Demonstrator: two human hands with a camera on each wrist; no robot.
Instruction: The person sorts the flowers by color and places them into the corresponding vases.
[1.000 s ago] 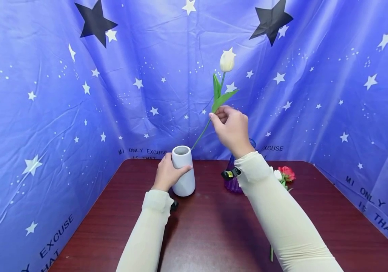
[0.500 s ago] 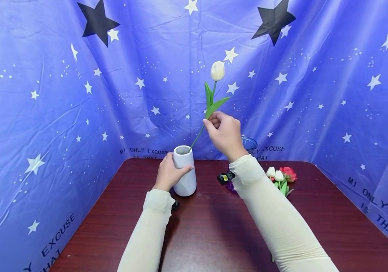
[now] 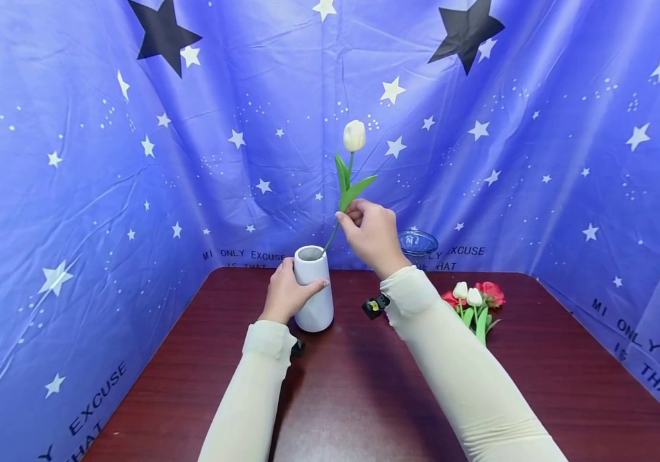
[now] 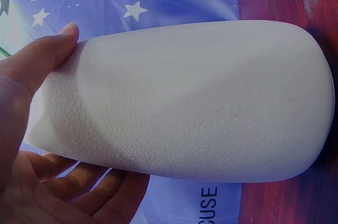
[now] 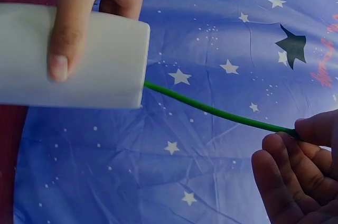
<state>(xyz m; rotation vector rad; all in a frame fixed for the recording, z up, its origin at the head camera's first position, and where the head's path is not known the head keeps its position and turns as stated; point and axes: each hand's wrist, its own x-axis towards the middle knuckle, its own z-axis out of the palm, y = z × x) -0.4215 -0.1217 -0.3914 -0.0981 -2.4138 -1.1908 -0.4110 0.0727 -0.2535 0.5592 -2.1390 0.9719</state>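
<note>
Blue cloth (image 3: 272, 212) with white and black stars hangs behind a dark red table (image 3: 353, 404). Watching from far off, I see a white vase (image 3: 314, 309) standing up on it. The left hand (image 3: 288, 292) holds the vase near the top, thumb on one side, fingers on the other. The right hand (image 3: 373, 234) pinches a white tulip (image 3: 355, 191) by its green stem (image 5: 216, 112), just under the leaves. The tulip leans, and its low end goes into the mouth of the vase. I can't see how deep. Red and white flowers (image 3: 474, 297) lie near the right sleeve (image 3: 451, 359), and a blue glass rim (image 3: 418, 242) shows past the right wrist.

I think the step now is putting the tulip in. To me, the next move calls for a slow push down, with the vase kept steady so the thin stem doesn't bend.
</note>
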